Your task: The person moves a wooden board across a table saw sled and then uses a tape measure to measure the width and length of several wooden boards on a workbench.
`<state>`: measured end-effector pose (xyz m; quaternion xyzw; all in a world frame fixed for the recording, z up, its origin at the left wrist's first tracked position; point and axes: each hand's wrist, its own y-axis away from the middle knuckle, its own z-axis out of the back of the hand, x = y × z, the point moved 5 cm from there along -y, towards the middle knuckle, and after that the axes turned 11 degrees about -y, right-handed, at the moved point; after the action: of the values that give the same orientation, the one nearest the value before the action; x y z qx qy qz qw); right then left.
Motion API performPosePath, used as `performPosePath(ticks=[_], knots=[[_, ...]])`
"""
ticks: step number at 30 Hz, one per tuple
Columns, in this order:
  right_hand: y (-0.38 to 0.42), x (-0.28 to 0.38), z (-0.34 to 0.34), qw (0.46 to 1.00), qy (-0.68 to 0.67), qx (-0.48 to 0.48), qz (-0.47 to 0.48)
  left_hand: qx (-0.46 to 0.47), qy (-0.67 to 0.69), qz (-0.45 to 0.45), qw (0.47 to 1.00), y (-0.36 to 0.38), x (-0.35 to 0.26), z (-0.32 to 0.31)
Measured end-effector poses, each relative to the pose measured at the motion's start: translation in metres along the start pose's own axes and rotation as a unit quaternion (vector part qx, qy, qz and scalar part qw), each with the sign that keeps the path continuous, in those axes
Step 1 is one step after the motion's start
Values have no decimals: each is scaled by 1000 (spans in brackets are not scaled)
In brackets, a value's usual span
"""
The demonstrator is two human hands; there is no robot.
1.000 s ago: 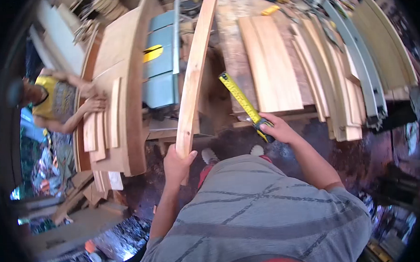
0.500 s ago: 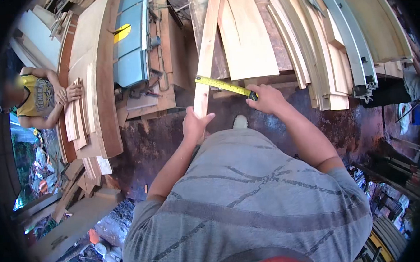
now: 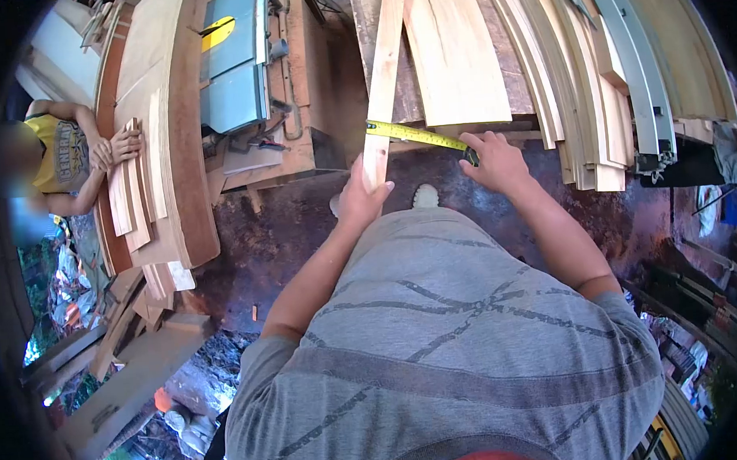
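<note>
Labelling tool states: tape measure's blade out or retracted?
Out: the yellow blade runs from the right hand across the wooden strip.

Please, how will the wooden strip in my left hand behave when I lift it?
Probably stiff: the wooden strip looks straight along its visible length. It may feel front-heavy, since most of what shows reaches beyond the left hand.

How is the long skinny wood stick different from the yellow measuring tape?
The long, narrow, pale wooden strip is plain wood colour, while the thin yellow tape measure has dark markings. The strip is longer than the pulled-out tape. The strip points away from the person, but the tape stretches sideways to it. The left hand grips the strip; the right hand holds the tape. Both are long and narrow.
</note>
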<state>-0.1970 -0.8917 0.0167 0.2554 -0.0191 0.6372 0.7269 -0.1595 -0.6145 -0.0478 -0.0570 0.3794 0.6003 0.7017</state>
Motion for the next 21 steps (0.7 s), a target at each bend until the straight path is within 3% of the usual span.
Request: performPosePath(ticks=[6,9,14,16,19,21], knots=[[5,6,2,1000,26,4,-11,-91,109,-78,987,-38,4,-1],[6,6,0,999,36,-2,-14,-127,66,-120,983,-53,-4,0],[7,6,-1,999,36,-6,-9,-97,93,-76,988,-53,-13,2],[7,2,-3,999,36,-15,-10,-78,44,-48,995,-44,-21,3],[9,-4,-4,1000,-10,-24,-8,-83,47,-32,995,-49,-13,-2],[10,-14,-10,987,-159,-31,1,-92,65,-44,993,-47,-20,4]])
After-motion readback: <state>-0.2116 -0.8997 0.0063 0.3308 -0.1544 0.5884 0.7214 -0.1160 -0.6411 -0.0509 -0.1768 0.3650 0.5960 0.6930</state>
